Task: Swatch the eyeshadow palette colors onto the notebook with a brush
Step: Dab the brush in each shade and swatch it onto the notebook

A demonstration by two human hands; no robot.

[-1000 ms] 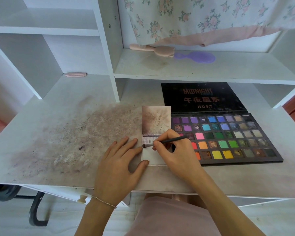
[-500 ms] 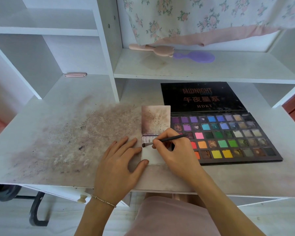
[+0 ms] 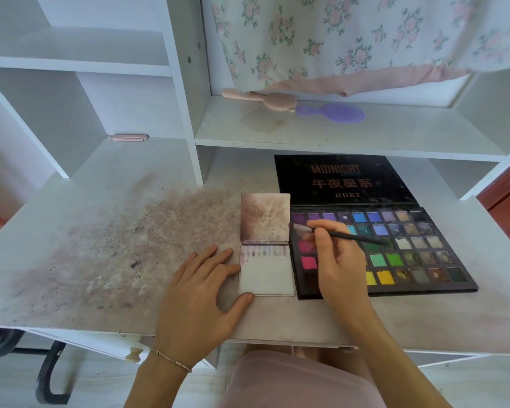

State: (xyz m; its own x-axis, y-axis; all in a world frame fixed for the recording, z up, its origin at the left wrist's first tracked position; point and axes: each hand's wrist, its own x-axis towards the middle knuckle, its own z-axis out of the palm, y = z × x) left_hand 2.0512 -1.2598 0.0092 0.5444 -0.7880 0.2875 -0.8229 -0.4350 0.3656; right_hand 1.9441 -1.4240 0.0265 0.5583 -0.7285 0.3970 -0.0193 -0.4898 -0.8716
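Left hand point(image 3: 202, 293) lies flat and wide on the worktop point(image 3: 100, 254), fingertips touching the left edge of the small open notebook point(image 3: 266, 269), thumb at its near corner. A row of faint swatches runs along the top of the near page. Right hand point(image 3: 340, 269) pinches the thin dark brush point(image 3: 351, 237), bristle tip over the purple pans at the far-left corner of the open palette point(image 3: 409, 251), which sits just right of the notebook. Powder stains cover the worktop on the left.

Head view, steeply down over desk point(image 3: 106, 254)
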